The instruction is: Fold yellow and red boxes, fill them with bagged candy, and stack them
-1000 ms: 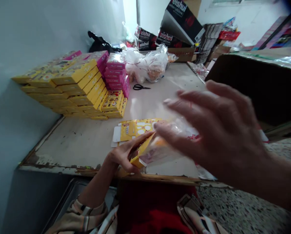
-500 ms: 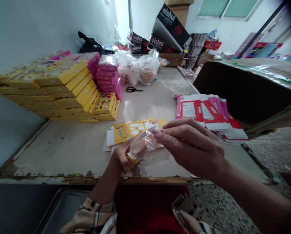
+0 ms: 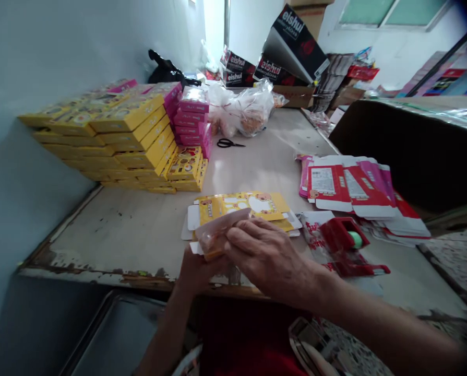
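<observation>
**A snag or a slip at the near edge**

In the head view, the left hand (image 3: 196,271) is clamped around a yellow box (image 3: 213,255), held tilted over the middle of the near edge of the table (image 3: 139,224). A clear-wrapped packet (image 3: 219,237) shows at its open mouth. The right hand (image 3: 264,256) has its fingers bunched against it — pinching or merely pressing, I cannot tell.

If pushed askew, the loose wrapping could catch and crease the box's flaps; a slack left grip could drop everything over that edge.

Clear bags (image 3: 252,112) towards the far edge hold brownish contents. Yellow boxes (image 3: 127,115) stacked along the left edge look closed — contents hidden. Beyond the right edge, a cardboard box (image 3: 397,156) gapes, too dark inside to read.
</observation>
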Demonstrator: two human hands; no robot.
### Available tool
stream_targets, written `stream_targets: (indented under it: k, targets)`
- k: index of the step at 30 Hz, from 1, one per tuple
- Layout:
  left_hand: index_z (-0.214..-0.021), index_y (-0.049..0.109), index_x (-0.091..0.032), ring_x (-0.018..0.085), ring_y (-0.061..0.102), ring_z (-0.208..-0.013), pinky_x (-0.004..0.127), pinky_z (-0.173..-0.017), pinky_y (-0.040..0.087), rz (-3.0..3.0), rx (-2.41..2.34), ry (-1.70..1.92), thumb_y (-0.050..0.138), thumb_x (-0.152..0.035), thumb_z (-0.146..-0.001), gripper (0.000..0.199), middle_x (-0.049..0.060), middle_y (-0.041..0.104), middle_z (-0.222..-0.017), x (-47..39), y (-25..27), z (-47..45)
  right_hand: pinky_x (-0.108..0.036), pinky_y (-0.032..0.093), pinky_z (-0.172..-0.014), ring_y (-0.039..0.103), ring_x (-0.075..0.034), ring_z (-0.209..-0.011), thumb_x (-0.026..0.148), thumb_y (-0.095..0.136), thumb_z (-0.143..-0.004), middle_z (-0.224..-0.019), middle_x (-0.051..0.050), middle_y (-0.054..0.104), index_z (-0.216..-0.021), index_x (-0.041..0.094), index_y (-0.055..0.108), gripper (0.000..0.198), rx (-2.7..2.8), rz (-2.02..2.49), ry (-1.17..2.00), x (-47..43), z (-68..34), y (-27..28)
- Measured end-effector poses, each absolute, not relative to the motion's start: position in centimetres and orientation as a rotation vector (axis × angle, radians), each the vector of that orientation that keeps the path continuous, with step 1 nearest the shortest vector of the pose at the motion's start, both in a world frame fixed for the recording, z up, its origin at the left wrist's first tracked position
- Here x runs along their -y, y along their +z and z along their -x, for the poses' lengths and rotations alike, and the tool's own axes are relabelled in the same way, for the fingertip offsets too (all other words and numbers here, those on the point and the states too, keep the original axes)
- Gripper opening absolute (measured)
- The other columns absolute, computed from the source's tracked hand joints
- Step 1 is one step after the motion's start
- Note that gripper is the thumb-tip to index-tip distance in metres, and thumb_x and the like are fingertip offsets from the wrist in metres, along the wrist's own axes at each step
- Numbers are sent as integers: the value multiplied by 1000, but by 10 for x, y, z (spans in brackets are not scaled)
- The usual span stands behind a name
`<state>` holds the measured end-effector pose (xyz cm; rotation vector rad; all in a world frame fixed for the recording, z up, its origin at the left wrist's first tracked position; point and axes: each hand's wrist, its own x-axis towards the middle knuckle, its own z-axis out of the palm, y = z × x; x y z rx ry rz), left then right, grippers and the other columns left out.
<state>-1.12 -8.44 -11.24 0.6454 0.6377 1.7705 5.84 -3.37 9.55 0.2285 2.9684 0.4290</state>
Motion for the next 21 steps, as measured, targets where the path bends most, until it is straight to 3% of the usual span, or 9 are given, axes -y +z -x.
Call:
stream_targets:
  k: [5,9,15,19,21]
  targets:
    - [-126,48,-36,13,68,-90,25,-78,59,-305,-878,2317,86,-25,-78,62,0,64,-118,94,-104,-12,-42,46,-79,50,-26,-84,22,51,-92,-91,-10,62,-98,14,65,17,-2981,-315,286,33,-51,77]
    - [-132,51,-33,17,67,-107,28,-86,59,-507,-1016,2494,75,-21,-88,52,6,61,-128,84,-116,-26,-42,46,-77,50,-27,-87,19,48,-96,-95,-11,62,-102,15,64,17,-3051,-459,365,35,-57,53]
    - [-145,50,-29,24,58,-123,36,-99,54,-880,-1101,2394,66,-19,-93,55,11,54,-133,80,-127,-10,-40,52,-82,57,-24,-93,14,46,-102,-102,-11,66,-123,13,58,24,-3035,-429,337,35,-68,55]
    - [-129,58,-25,23,57,-117,36,-96,53,-1117,-1025,2250,64,-22,-95,35,10,55,-122,84,-120,11,-43,56,-96,60,-26,-118,9,56,-99,-123,-12,63,-127,20,56,31,-3399,-383,185,41,-91,59]
    - [-120,59,-24,21,59,-110,31,-89,53,-1092,-1001,2231,61,-24,-98,22,9,56,-117,86,-116,16,-49,54,-104,58,-28,-126,7,69,-90,-129,-13,60,-128,22,57,42,-3681,-640,172,45,-104,53]
